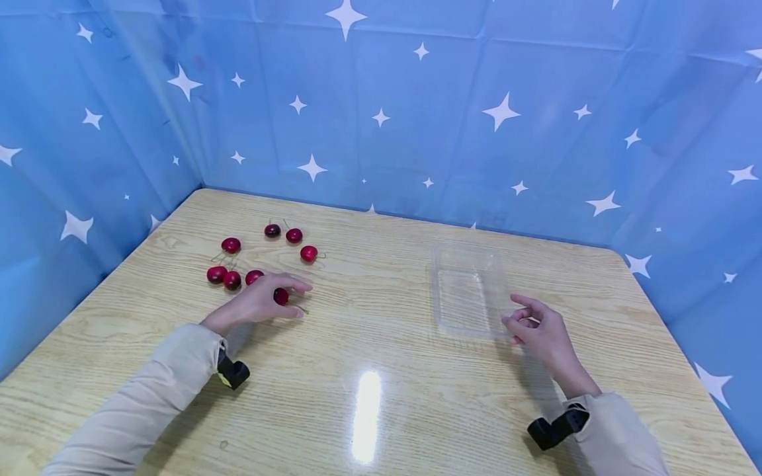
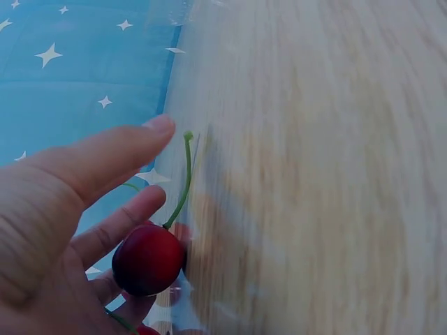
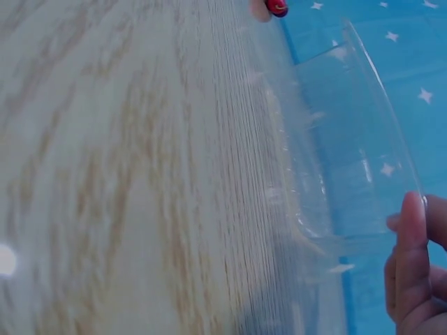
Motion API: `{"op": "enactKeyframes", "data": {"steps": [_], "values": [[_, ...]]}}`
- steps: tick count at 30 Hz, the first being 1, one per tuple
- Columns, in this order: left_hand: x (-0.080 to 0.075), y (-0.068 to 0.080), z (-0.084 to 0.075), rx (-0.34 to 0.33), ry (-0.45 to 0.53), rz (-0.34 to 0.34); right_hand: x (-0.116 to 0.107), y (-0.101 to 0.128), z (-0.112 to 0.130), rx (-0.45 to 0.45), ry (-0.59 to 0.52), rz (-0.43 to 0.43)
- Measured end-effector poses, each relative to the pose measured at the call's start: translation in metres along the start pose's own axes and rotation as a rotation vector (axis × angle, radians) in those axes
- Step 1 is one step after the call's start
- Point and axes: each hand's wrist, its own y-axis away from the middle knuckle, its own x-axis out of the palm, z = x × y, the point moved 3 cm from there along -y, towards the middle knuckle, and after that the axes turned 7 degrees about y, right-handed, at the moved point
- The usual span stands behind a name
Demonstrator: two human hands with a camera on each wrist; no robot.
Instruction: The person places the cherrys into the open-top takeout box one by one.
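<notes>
On the left of the table, my left hand (image 1: 262, 301) reaches around a dark red cherry (image 1: 281, 296) with thumb and fingers spread apart. In the left wrist view this cherry (image 2: 148, 260) has a green stem pointing up past the fingers, and the thumb does not touch it. My right hand (image 1: 538, 327) pinches the near right rim of a clear plastic box (image 1: 464, 330) between thumb and fingers. The right wrist view has the thumb (image 3: 412, 223) on the rim of that see-through box (image 3: 328, 246).
Several more cherries lie about the left hand, among them one by its knuckles (image 1: 254, 276), a pair (image 1: 232, 280) to its left and one (image 1: 309, 254) farther back. A blue star-patterned curtain (image 1: 405, 119) borders the wooden table (image 1: 286, 410) at the back and sides.
</notes>
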Motion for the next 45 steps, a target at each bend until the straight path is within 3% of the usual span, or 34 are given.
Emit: {"op": "enactKeyframes", "data": {"steps": [16, 27, 32, 45], "values": [[0.0017, -0.0014, 0.008, -0.047, 0.073, 0.06, 0.0012, 0.0021, 0.0044, 0.024, -0.016, 0.002], [0.0018, 0.0019, 0.004, 0.01, 0.089, 0.145, 0.0012, 0.0028, 0.0057, 0.02, -0.042, 0.001], [0.0044, 0.0001, 0.0033, 0.031, 0.076, 0.144, 0.0013, 0.0026, 0.0055, 0.02, -0.04, 0.002], [0.0067, -0.0013, 0.0049, 0.008, 0.069, 0.118, 0.0013, 0.0027, 0.0049, 0.025, -0.019, 0.001]]}}
